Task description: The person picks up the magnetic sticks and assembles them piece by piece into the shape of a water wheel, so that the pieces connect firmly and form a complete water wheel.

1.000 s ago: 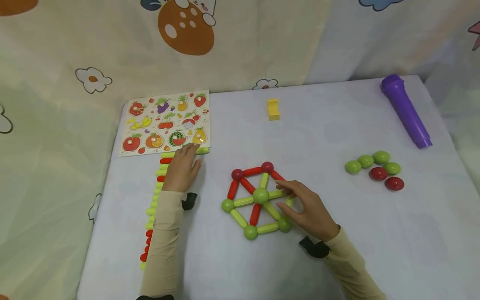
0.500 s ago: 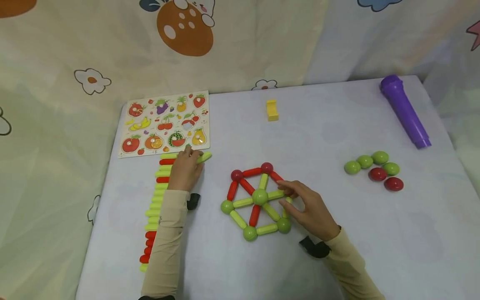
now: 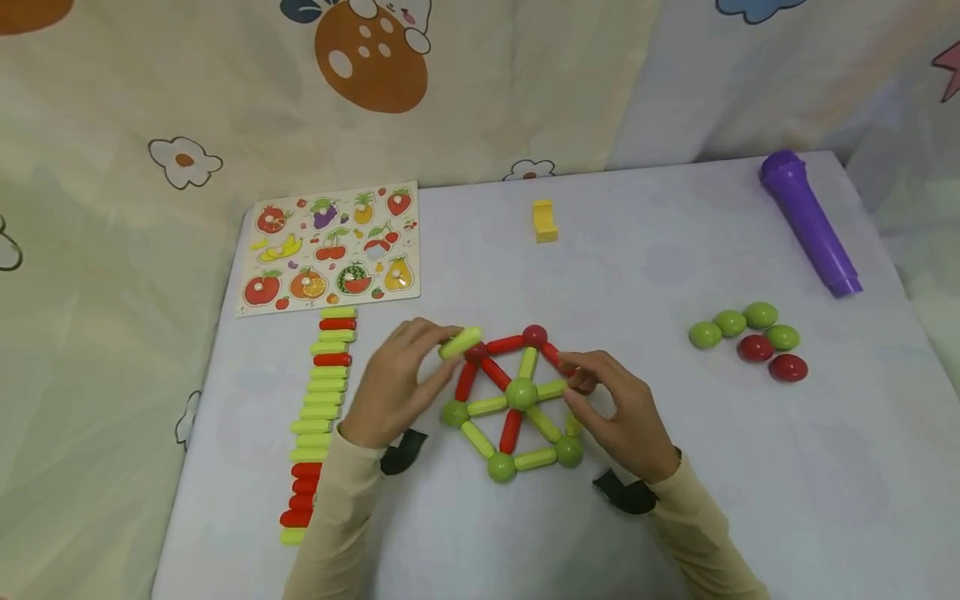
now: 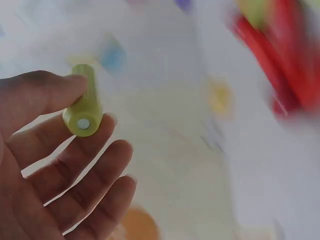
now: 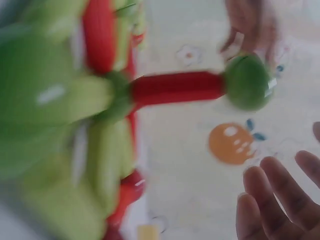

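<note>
- Wheel frame: looks largely joined.
- Left hand pinches 1 green stick, unattached.
- Right hand at its right edge; cannot tell if gripping.
- Unused: stick row, 6 balls.

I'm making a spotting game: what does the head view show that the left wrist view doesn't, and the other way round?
Only the head view shows the fruit board, the row of sticks and the right grip.
Only the left wrist view shows the pale spot on the end of the green stick and the palm side of the left grip.
Both show that grip pinching the stick and some red pieces, blurry in the wrist view.
</note>
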A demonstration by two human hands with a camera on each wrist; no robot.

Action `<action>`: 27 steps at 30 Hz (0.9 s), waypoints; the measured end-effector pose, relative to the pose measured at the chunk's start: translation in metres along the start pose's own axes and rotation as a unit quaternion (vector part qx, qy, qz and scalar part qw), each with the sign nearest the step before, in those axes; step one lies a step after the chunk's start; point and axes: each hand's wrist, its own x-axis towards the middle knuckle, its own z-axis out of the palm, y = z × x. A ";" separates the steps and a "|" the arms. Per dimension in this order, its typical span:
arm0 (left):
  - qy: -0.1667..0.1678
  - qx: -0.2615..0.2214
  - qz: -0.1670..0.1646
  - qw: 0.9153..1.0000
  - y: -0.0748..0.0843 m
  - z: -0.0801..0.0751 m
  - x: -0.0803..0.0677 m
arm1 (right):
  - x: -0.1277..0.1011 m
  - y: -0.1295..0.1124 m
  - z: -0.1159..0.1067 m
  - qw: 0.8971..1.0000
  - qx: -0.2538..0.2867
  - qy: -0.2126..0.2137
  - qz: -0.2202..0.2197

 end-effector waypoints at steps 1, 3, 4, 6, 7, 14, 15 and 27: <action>-0.001 -0.012 0.035 0.999 0.014 0.000 0.000 | 0.002 -0.003 0.000 1.000 0.011 0.005 -0.015; -0.007 -0.030 0.093 0.995 0.037 0.003 0.000 | 0.005 -0.009 0.002 0.998 0.039 0.008 -0.048; -0.010 -0.032 0.114 0.993 0.046 0.006 0.000 | 0.007 -0.011 0.003 0.997 0.053 0.008 -0.061; -0.018 -0.033 0.140 0.989 0.057 0.015 0.000 | 0.008 -0.016 0.005 0.994 0.074 0.010 -0.073; -0.018 -0.032 0.148 0.988 0.060 0.019 0.000 | 0.009 -0.016 0.005 0.994 0.085 0.012 -0.073; -0.024 0.011 0.118 0.993 0.055 0.044 0.000 | 0.002 0.007 -0.007 0.985 0.165 0.011 0.049; -0.033 0.014 0.107 0.994 0.052 0.047 -0.002 | 0.000 0.012 -0.009 0.981 0.179 0.004 0.078; -0.061 -0.032 0.057 0.996 0.038 0.064 -0.009 | -0.007 0.024 -0.002 0.965 0.216 -0.049 0.142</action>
